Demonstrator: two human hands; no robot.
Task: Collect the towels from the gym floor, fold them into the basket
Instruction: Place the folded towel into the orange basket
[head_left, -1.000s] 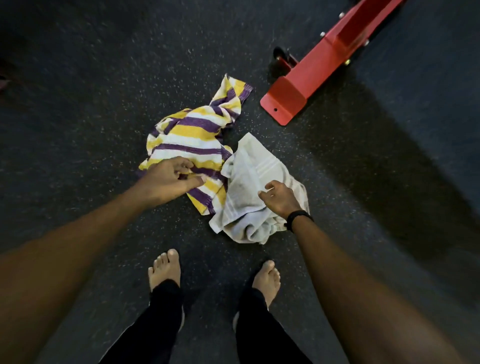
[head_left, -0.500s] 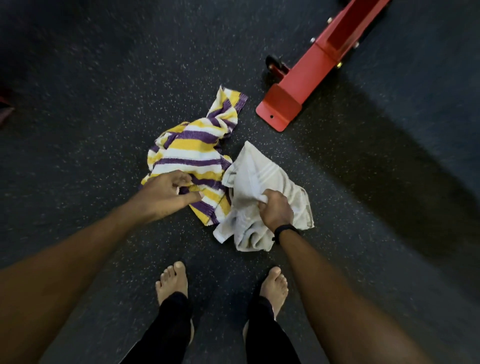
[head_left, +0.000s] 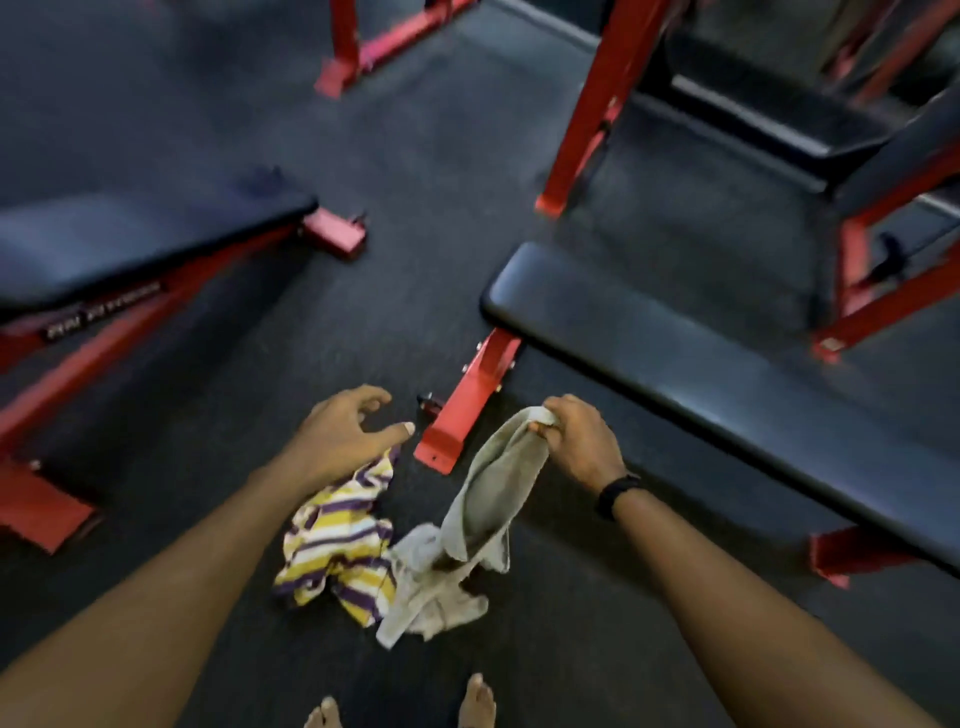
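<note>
Right grip: the right hand (head_left: 579, 441) has its fingers curled tight round the top edge of the grey towel (head_left: 480, 493), lifting it.
Grey towel: 1, hanging from that hand, its lower end bunched on the floor (head_left: 156, 130).
Left grip: the left hand (head_left: 340, 434) is spread, fingers loosely bent, holding nothing, above the striped towel (head_left: 337, 545).
Striped towel: 1, yellow, purple and white, crumpled on the floor, touching the grey one.
Towels counted: 2.
Benches: 2 black-padded with red frames, 1 at left (head_left: 130, 244), 1 at right (head_left: 701, 374).
Feet: 2 bare (head_left: 478, 701), near the towels.
Wristband: 1 black (head_left: 615, 493), right wrist.
</note>
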